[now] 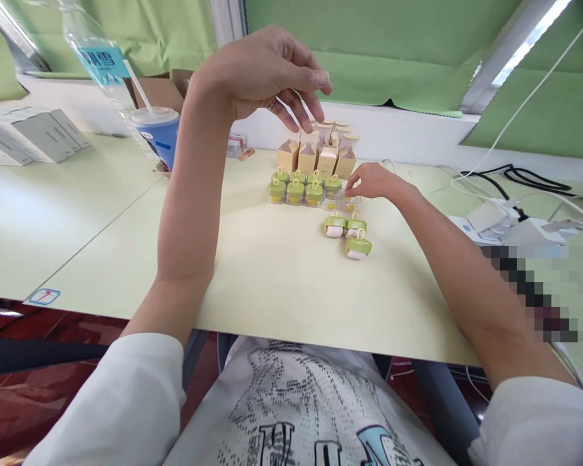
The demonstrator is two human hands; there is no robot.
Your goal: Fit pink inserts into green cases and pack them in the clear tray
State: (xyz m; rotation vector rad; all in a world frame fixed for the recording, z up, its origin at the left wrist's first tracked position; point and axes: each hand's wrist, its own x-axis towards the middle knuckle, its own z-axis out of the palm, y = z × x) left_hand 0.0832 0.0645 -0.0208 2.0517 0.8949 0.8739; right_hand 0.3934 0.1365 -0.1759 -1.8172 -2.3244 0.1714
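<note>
My left hand (282, 81) is raised above the back of the table, fingers apart and drooping, with nothing in them. Below it, small clear jars with green lids and looped tops (295, 192) stand in two rows. At the right end of the front row are lidless clear plastic cups (330, 202) with a yellow mark. My right hand (369, 181) is closed, fingertips pinched at the rim of the rightmost clear cup (352, 204); what lies inside the pinch is partly hidden. In front sit three loose green lids (358, 247) with whitish undersides.
Open cream cartons (308, 157) stand behind the jars. A blue drink cup (161, 139) with a straw and a plastic bottle (102, 61) are at left, white boxes (34, 134) farther left. Chargers (529, 232) and cables (515, 178) lie at right.
</note>
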